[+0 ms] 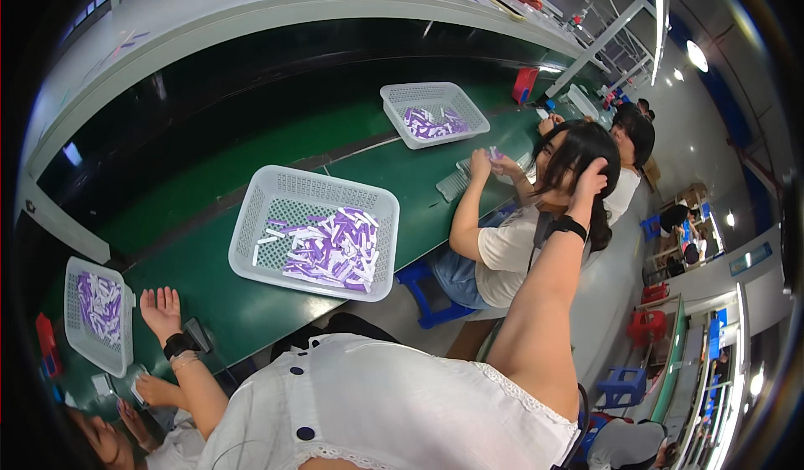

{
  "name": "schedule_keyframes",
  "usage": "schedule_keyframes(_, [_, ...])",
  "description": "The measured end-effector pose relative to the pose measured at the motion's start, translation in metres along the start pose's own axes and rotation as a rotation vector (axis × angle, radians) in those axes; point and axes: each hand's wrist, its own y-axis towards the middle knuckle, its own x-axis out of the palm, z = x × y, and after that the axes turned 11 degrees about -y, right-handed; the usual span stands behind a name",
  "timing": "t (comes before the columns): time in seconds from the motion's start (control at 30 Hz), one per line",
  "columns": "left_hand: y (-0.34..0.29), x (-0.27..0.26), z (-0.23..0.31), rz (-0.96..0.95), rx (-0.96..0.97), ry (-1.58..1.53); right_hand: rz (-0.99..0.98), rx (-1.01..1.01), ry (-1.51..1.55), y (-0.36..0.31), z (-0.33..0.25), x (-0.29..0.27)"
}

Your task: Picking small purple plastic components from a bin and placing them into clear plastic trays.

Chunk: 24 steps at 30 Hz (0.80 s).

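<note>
My left hand (161, 312), a black band at its wrist, is open with its palm up at the table's near edge on the left. Nothing lies in it. It is nearest to a white basket (127, 315) of purple and white plastic pieces. My right arm reaches out to the right. My right hand (591, 181) is at a co-worker's dark hair in the view, fingers loosely bent and apart, nothing visible in them; whether it touches the hair I cannot tell. Before me stands a large white basket (244, 256) with many purple and white plastic pieces (335, 248).
The green table (197, 273) runs across. Farther right stands another white basket (399, 97) of pieces. A co-worker (511, 248) on a blue stool (431, 303) holds a purple piece; another person (176, 445) works at lower left. A dark flat object (198, 334) lies beside my left wrist.
</note>
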Motion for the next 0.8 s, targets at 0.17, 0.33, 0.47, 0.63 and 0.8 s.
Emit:
schedule_keyframes(0.17, [-0.044,0.005,-0.041,-0.156,-0.092,0.139,-0.162,-0.077,-0.075,-0.018,-0.057,0.028])
schedule_keyframes(0.33, [-0.11,0.014,-0.082,-0.09,-0.101,0.286,-0.402,-0.499,0.12,-0.193,-0.101,0.023])
schedule_keyframes(0.47, [-0.179,-0.007,-0.105,-0.245,-0.116,0.445,-1.245,-0.319,0.083,-0.358,-0.074,0.059])
schedule_keyframes(0.63, [-0.245,-0.081,-0.111,-0.188,-0.238,0.72,-1.557,0.227,0.395,-0.429,-0.089,0.046])
schedule_keyframes(0.8, [-0.302,-0.177,-0.11,-0.384,-0.092,1.378,-1.406,0.021,0.462,-0.417,-0.054,0.067])
